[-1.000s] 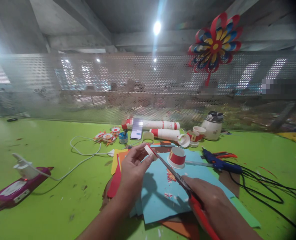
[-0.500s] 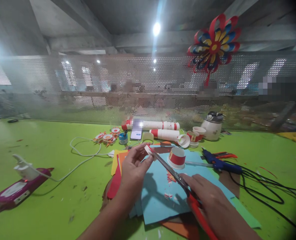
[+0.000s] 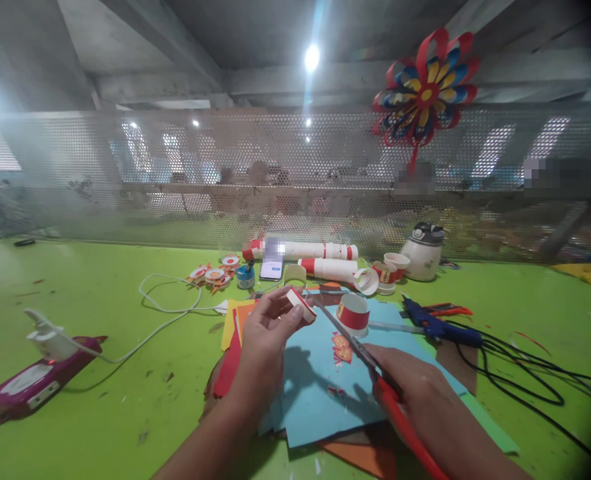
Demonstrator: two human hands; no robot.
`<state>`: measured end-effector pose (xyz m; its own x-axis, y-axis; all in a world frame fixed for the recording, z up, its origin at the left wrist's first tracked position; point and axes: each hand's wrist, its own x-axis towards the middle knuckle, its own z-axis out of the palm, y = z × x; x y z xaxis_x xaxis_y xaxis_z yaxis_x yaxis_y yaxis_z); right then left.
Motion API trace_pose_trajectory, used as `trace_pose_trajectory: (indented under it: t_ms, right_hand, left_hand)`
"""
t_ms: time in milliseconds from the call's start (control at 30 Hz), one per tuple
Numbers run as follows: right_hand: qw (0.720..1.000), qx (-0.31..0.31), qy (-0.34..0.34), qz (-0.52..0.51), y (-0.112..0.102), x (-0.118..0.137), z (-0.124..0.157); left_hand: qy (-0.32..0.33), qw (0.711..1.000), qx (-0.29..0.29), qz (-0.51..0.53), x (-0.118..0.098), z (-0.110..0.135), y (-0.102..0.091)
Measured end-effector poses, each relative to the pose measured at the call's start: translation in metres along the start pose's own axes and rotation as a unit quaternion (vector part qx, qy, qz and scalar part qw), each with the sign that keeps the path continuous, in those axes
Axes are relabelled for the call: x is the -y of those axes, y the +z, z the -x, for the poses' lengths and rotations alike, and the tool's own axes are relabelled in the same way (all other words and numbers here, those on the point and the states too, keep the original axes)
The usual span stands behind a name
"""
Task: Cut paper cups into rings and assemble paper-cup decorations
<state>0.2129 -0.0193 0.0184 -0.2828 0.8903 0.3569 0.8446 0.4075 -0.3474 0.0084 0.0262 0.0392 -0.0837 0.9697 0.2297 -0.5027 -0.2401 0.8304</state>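
My left hand (image 3: 265, 340) is closed in a pinch on a small red-and-white paper cup piece (image 3: 301, 305), held up over the blue paper sheet (image 3: 320, 387). My right hand (image 3: 425, 407) grips red-handled scissors (image 3: 370, 363); their blades point up and left toward the piece, with the tips just short of it. An upturned red-and-white paper cup (image 3: 352, 313) stands on the blue sheet behind the blades. A small red and yellow cutout (image 3: 342, 348) lies on the sheet.
Coloured paper sheets (image 3: 235, 333) lie stacked on the green table (image 3: 100, 373). A blue glue gun (image 3: 438, 327) with black cables lies right. Cup stacks (image 3: 320, 260), a phone (image 3: 272, 268), a white jug (image 3: 424, 252) sit behind. A purple power strip (image 3: 30, 380) lies left. A paper pinwheel (image 3: 425, 87) hangs on the mesh.
The scissor blades have drawn back from the cup piece, which my left hand has turned and raised slightly. The red and yellow cutout on the blue sheet is now uncovered.
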Motion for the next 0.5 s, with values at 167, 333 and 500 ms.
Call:
trace_pose_trajectory:
  t_ms: [167, 333, 500]
  right_hand:
    - [0.997, 0.014, 0.073, 0.016, -0.002, -0.015, -0.013]
    - [0.995, 0.073, 0.064, -0.008, 0.002, -0.015, -0.016]
    - [0.993, 0.089, 0.064, -0.034, 0.005, -0.016, -0.018]
  left_hand:
    - [-0.067, 0.993, 0.026, 0.089, -0.005, -0.002, -0.003]
    - [-0.103, 0.986, 0.039, 0.127, -0.008, -0.004, -0.009]
    - [-0.119, 0.983, 0.019, 0.14, -0.007, -0.009, -0.012]
